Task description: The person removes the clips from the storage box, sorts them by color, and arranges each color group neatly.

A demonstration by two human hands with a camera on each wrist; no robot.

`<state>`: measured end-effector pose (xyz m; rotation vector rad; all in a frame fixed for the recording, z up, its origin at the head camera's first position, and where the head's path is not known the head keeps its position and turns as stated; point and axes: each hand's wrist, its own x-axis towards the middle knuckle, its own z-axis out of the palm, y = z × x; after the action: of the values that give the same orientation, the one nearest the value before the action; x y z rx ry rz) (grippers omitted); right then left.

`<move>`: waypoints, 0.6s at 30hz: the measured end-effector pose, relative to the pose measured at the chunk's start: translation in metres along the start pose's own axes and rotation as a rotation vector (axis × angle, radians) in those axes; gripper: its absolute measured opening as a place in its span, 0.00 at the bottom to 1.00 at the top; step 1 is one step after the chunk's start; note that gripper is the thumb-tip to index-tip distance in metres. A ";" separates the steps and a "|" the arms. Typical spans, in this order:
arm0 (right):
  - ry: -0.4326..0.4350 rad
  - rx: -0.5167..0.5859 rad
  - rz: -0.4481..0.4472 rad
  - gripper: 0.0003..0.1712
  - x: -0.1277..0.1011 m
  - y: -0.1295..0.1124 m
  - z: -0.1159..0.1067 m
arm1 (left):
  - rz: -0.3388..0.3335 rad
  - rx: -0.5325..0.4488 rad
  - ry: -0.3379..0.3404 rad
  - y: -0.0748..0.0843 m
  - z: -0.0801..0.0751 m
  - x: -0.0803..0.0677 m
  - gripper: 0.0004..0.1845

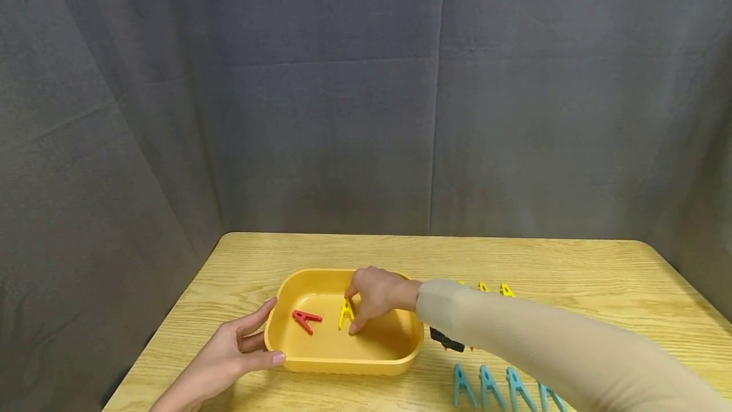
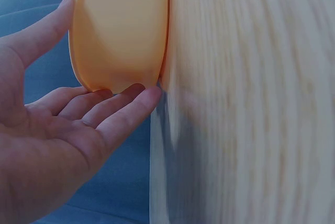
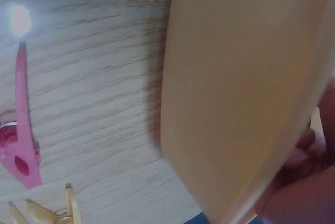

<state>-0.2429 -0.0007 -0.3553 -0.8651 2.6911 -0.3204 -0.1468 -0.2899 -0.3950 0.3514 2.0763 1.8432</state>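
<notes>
staged recording setup, grey curtain backdrop (image 1: 343, 113), bare wood table (image 1: 572, 272)

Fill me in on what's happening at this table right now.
A person is working over a shallow orange plastic tub on a light wooden table. The right hand reaches into the tub and pinches a yellow plastic clothespin, which stands on the tub floor. A red plastic clothespin lies in the tub beside it. The left hand steadies the tub's left end with straight fingers. More yellow clothespins and a row of teal clothespins sit on the table outside the tub.
</notes>
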 end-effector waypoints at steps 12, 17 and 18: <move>-0.082 0.153 -0.153 0.37 0.004 0.012 0.002 | -0.005 0.011 0.003 0.000 0.000 0.000 0.53; -0.077 0.193 -0.178 0.36 0.005 0.015 0.005 | -0.015 0.013 0.006 -0.001 -0.001 0.000 0.53; -0.076 0.199 -0.185 0.36 0.006 0.015 0.006 | -0.015 0.013 0.007 -0.001 -0.001 0.001 0.53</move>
<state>-0.2531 0.0073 -0.3670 -1.0440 2.4632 -0.5732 -0.1475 -0.2903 -0.3959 0.3320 2.0909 1.8250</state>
